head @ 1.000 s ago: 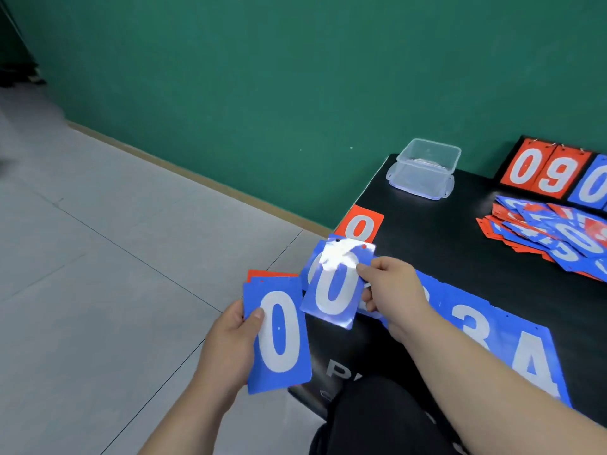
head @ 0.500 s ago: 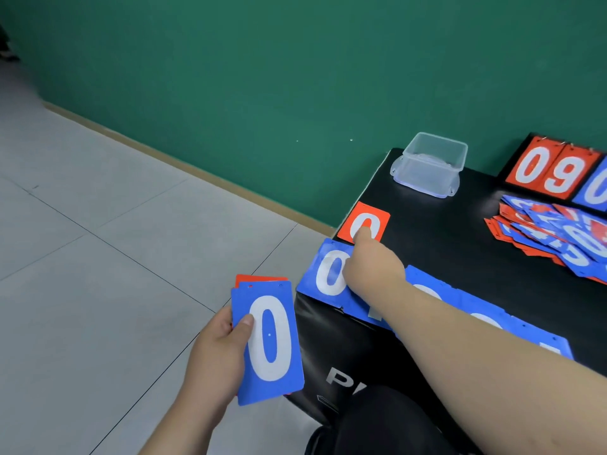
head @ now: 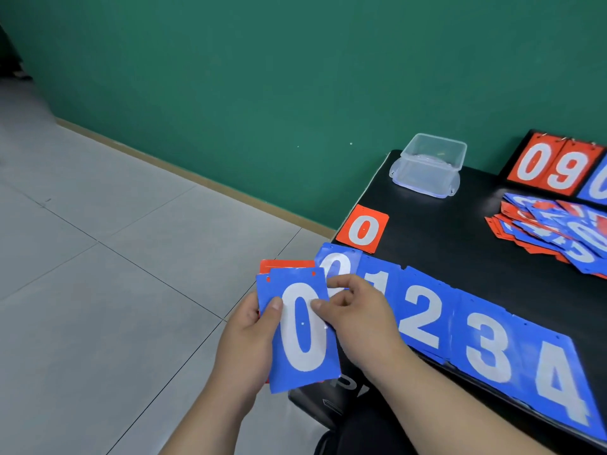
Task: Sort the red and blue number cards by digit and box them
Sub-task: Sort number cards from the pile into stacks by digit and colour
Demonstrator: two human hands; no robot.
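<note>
Blue card (head: 302, 333) up close, big white zero on it, and red cards (head: 285, 265) peeking out behind! On the black table (head: 443, 251), a row of blue cards (head: 423, 316) reads white zero through four. Far left corner, a lone red card (head: 363, 229), white zero. Far right, a red-and-blue pile (head: 558, 231) and a scoreboard (head: 551, 169), white digits on red. Clear box (head: 427, 165), green wall (head: 230, 77), grey tiled floor (head: 98, 290) with dark lines.

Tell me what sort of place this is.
Likely a plain indoor workroom or activity room: a black table against a green wall, grey tiled floor, and a flip scoreboard beside loose number cards.
</note>
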